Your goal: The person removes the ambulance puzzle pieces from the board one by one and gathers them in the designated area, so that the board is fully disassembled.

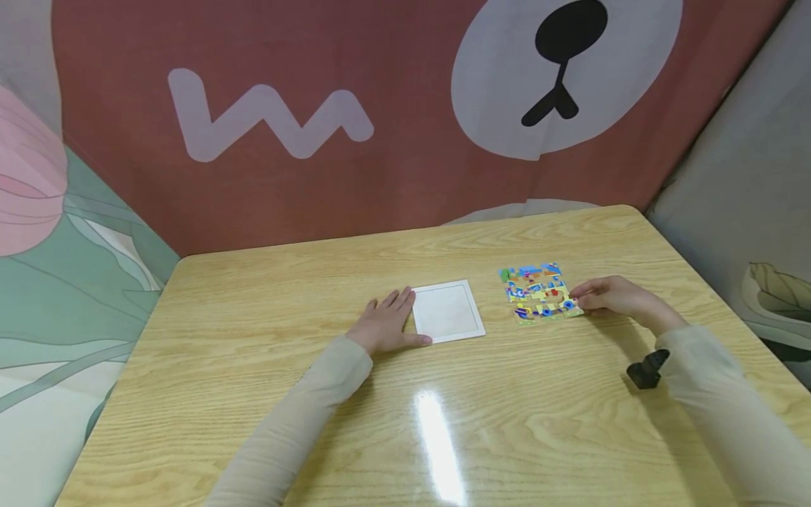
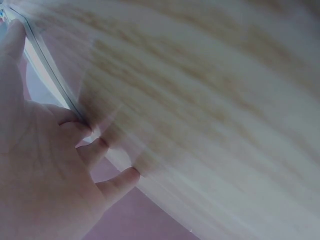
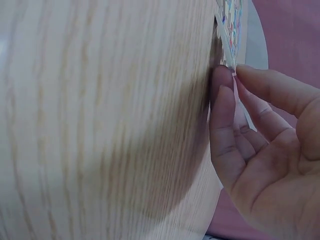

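Note:
A square white frame point(image 1: 448, 312) lies flat near the middle of the table. My left hand point(image 1: 388, 325) rests at its left side with fingers spread, the thumb along the near corner and the fingertips on the left border. To the right of the frame is a colourful jigsaw puzzle point(image 1: 538, 292), with gaps showing between its pieces. My right hand point(image 1: 617, 301) pinches the puzzle's near right corner between thumb and fingers. In the right wrist view the pinched edge of the puzzle point(image 3: 228, 47) is thin and seen nearly side-on, with a shadow beside it.
The wood-grain table point(image 1: 253, 422) reaches back to a red wall cloth point(image 1: 405, 183) with a printed bear face. A small black device point(image 1: 645, 371) shows beside my right sleeve. A grey fabric surface point(image 1: 716, 211) borders the table's right side.

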`<move>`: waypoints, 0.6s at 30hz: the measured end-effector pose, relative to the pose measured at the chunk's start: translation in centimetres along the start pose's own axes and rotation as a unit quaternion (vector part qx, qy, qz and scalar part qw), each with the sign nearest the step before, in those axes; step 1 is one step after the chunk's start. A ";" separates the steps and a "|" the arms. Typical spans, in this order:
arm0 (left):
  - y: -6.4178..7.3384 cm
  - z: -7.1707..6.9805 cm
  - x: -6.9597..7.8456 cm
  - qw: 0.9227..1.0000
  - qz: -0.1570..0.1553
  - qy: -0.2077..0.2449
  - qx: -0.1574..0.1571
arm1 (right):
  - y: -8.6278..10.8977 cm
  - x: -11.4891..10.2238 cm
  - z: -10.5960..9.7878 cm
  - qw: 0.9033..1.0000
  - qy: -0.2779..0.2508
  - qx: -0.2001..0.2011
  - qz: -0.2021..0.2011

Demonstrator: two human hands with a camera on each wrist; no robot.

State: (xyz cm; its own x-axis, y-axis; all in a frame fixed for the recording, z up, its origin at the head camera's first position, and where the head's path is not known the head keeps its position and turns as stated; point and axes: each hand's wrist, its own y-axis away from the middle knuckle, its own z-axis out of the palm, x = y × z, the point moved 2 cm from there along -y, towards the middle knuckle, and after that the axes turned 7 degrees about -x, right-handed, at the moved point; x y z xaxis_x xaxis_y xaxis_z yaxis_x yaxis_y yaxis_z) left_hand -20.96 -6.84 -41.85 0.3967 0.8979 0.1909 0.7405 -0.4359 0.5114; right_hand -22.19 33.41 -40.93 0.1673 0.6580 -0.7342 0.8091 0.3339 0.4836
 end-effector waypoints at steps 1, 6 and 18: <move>0.0 0.0 0.0 1.000 0.000 0.000 0.000 | 0.0 0.0 0.0 1.000 -0.003 -0.001 -0.001; 0.0 0.0 0.0 1.000 0.001 0.001 0.000 | -0.1 0.2 0.0 1.000 -0.012 -0.003 0.004; 0.0 0.0 0.0 1.000 0.001 0.001 -0.001 | 0.0 0.1 -0.3 1.000 -0.009 -0.015 0.026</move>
State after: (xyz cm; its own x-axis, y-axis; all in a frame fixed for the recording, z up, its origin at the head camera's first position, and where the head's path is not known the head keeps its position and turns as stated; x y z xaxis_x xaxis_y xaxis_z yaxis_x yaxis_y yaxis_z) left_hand -21.00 -6.86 -41.88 0.3971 0.8970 0.1940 0.7385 -0.4378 0.5128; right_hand -22.31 33.66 -40.83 0.2187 0.6628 -0.7161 0.7820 0.3199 0.5349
